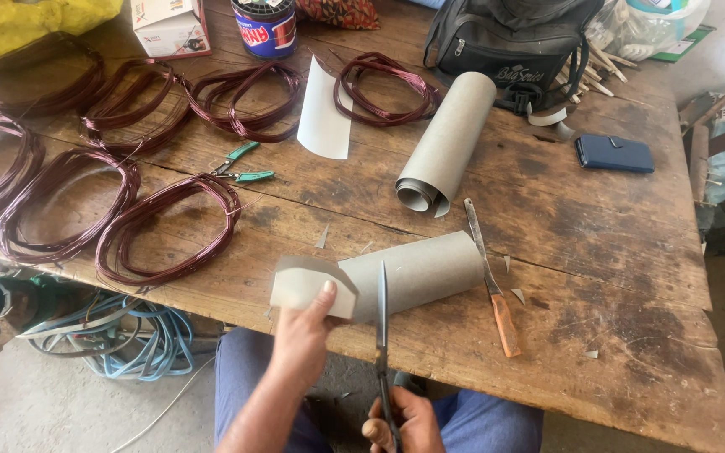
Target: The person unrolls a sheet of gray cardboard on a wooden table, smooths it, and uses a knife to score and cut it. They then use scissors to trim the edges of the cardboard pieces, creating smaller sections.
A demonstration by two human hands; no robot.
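My left hand (302, 334) pinches the loose end of a grey paper roll (413, 273) that lies at the near edge of the wooden table (614, 252). My right hand (403, 424) grips the handles of a pair of scissors (382, 323). Their blades point away from me and sit upright against the paper, just right of my left thumb. A second grey paper roll (451, 138) lies farther back, near the table's middle.
Several coils of reddish copper wire (165, 228) cover the left of the table. Green pliers (243, 165), an orange-handled knife (490, 277), a white sheet (325, 113), a blue wallet (614, 153), a black bag (509, 42) and a wire spool (265, 27) also lie here. Blue cables (140, 331) lie on the floor.
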